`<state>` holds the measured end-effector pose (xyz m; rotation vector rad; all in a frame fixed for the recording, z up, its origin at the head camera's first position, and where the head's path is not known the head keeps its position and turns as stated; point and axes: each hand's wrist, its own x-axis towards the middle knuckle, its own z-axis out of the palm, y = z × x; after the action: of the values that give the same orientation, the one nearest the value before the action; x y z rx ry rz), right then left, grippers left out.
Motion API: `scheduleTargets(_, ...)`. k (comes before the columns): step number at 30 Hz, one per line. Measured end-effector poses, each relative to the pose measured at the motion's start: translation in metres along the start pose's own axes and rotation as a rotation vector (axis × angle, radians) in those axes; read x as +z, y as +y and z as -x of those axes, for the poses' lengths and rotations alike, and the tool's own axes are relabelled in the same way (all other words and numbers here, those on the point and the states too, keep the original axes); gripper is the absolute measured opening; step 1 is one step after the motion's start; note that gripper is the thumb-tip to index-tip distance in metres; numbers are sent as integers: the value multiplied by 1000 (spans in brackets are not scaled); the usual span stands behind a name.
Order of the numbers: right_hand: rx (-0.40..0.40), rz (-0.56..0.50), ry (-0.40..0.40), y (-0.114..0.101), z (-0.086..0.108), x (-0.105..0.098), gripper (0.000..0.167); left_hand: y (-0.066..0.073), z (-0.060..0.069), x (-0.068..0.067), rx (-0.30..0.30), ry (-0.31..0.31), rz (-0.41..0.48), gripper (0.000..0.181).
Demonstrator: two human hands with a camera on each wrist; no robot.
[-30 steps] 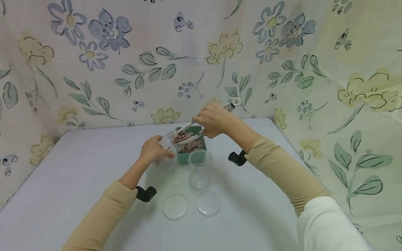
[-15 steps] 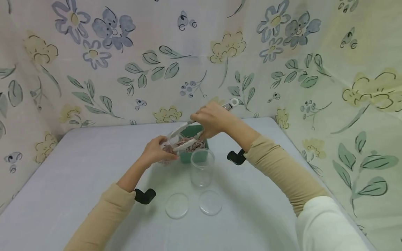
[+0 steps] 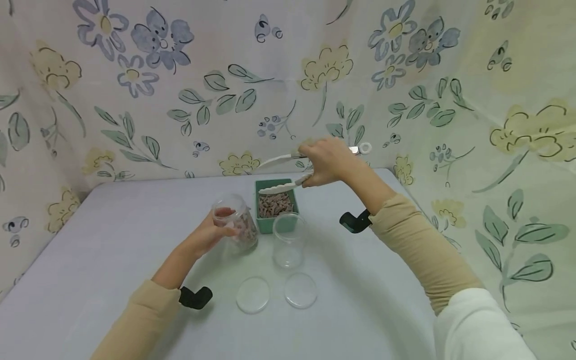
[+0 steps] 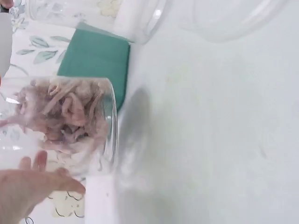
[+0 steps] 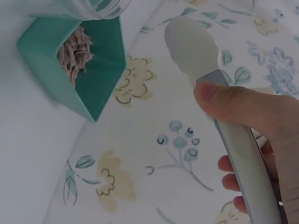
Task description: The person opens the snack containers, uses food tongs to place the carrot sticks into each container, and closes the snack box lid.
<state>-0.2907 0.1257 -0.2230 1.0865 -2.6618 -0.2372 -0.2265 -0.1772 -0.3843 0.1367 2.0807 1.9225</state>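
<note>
My left hand [image 3: 210,234] grips a clear plastic jar [image 3: 229,202] holding pinkish-brown strips [image 4: 67,114]. Its mouth leans toward my left hand; whether its base touches the table I cannot tell. With my right hand [image 3: 328,162] I hold a pair of white-tipped kitchen tongs [image 3: 276,189] over the green box [image 3: 266,225]. The tong arms are spread, with nothing between the tips. More strips [image 3: 274,204] lie inside the box, just right of the jar. In the right wrist view, my thumb presses along one tong arm [image 5: 243,158].
A second clear jar [image 3: 289,252] stands in front of the green box. Two round clear lids, one left [image 3: 253,296] and one right [image 3: 300,291], lie flat nearer to me. Behind the white table [image 3: 135,225] hangs a floral curtain [image 3: 270,100].
The tongs have come out of the held jar, risen and moved right, their arms spreading apart. The left hand has turned the jar from lying toward the box to more upright.
</note>
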Motion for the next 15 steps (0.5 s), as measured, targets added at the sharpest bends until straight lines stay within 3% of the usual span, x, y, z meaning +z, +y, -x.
scheduleTargets(5, 24, 16, -5, 4, 3, 9, 65, -6, 8, -1, 3, -30, -81, 79)
scheduleTargets(11, 91, -5, -72, 7, 4, 16, 79, 0, 13, -1, -23, -10, -204, 85)
scheduleTargets(13, 121, -13, -116, 9, 4, 19, 86, 6, 18, -1, -23, 22, -289, 94)
scheduleTargets(15, 146, -25, -156, 11, 4, 20, 92, 15, 30, 4, 43, 113, -383, 102)
